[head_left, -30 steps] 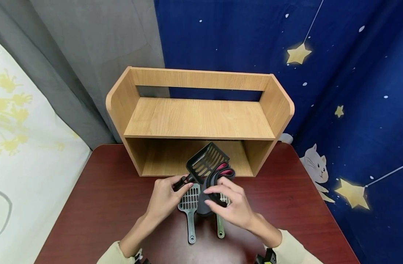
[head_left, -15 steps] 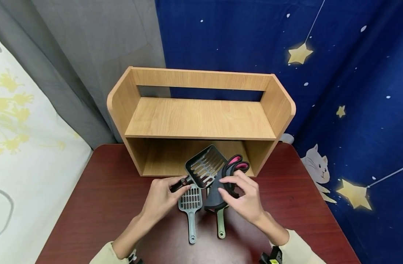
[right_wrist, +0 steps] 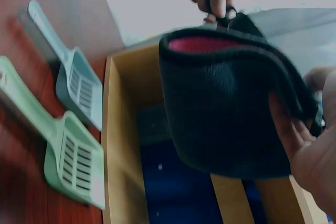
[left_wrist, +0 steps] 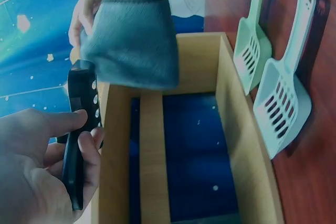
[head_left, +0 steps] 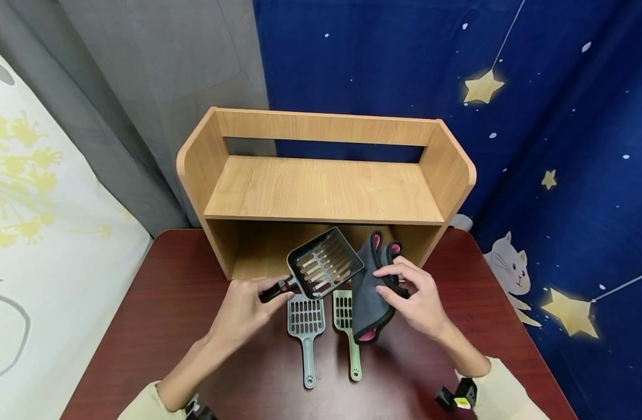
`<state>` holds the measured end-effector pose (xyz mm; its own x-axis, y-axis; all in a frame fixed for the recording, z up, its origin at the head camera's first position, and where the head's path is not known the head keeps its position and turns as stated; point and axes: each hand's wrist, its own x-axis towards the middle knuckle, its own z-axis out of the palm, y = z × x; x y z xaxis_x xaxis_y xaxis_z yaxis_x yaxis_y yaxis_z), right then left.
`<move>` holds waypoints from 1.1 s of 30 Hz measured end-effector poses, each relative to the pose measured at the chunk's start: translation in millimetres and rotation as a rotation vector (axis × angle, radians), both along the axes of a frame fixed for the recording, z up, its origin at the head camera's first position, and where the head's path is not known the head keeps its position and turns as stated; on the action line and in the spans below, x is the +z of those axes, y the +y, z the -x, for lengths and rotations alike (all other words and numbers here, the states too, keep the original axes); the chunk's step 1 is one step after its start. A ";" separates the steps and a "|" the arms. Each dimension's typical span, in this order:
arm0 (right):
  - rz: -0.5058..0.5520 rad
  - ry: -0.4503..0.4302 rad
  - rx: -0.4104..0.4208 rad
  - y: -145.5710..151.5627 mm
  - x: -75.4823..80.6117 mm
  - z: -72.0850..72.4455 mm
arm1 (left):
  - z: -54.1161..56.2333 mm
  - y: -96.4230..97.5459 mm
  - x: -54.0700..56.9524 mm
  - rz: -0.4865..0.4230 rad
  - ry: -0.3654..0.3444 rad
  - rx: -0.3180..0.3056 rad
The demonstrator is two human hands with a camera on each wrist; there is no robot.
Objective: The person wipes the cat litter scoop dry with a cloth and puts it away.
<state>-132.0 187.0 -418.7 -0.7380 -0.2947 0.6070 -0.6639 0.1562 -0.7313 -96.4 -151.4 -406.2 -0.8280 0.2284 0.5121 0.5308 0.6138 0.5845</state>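
My left hand (head_left: 244,309) grips the black handle of a slotted litter scoop (head_left: 327,263), its head raised and pointing up to the right. In the left wrist view this black scoop (left_wrist: 76,145) is seen edge-on. A folded dark grey cloth piece (head_left: 369,294) with black edging and pink lining hangs from my right hand (head_left: 418,294), pinched between thumb and fingers. Seen from the right wrist, the cloth piece (right_wrist: 226,114) shows an open pink fold at its top. Below lie a grey-blue litter scoop (head_left: 307,344) and a pale green litter scoop (head_left: 355,350), untouched.
A two-level wooden shelf (head_left: 321,189) stands at the back of the red-brown table (head_left: 184,315), close behind the raised items. The two lying scoops are side by side before it. A grey curtain (head_left: 163,70) and blue star-patterned curtain (head_left: 552,87) hang behind.
My right hand has moved right with the cloth piece, away from the black scoop, and the cloth has spread and turned. The left hand has shifted slightly left with the black scoop.
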 end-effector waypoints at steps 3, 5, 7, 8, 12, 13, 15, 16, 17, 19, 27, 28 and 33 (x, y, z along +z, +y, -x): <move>-0.028 0.000 0.054 10.7 -2.0 5.6 | 1.1 -5.7 8.5 -0.004 -0.004 0.007; -0.047 -0.020 0.070 18.4 -3.4 8.6 | 2.9 -9.2 14.0 0.003 -0.001 0.026; -0.061 -0.048 0.078 26.1 -4.7 11.9 | 5.7 -13.2 19.4 0.010 -0.001 0.050; -0.071 -0.061 0.078 30.1 -5.4 13.7 | 7.5 -15.3 22.1 0.013 -0.004 0.065; -0.103 -0.095 0.083 46.2 -8.4 21.4 | 17.6 -24.3 32.3 0.022 -0.017 0.114; -0.112 -0.103 0.083 50.0 -9.1 23.5 | 20.3 -26.6 35.1 0.021 -0.026 0.124; -0.128 -0.120 0.082 57.3 -10.9 26.4 | 25.8 -31.2 40.1 0.023 -0.045 0.143; -0.137 -0.129 0.080 60.5 -11.9 27.7 | 28.6 -33.5 42.5 0.026 -0.052 0.151; -0.149 -0.138 0.076 63.5 -12.9 29.1 | 31.2 -35.9 44.8 0.030 -0.055 0.159; -0.169 -0.159 0.069 69.1 -14.3 31.9 | 37.0 -40.6 49.0 0.043 -0.057 0.176; -0.222 -0.231 0.086 90.0 -22.5 41.2 | 59.3 -52.9 65.8 0.060 -0.136 0.216; -0.232 -0.233 0.084 91.8 -24.2 42.1 | 62.1 -54.5 67.2 0.064 -0.136 0.220; -0.282 -0.230 0.061 102.0 -32.5 44.6 | 77.0 -60.3 71.3 0.061 -0.124 0.243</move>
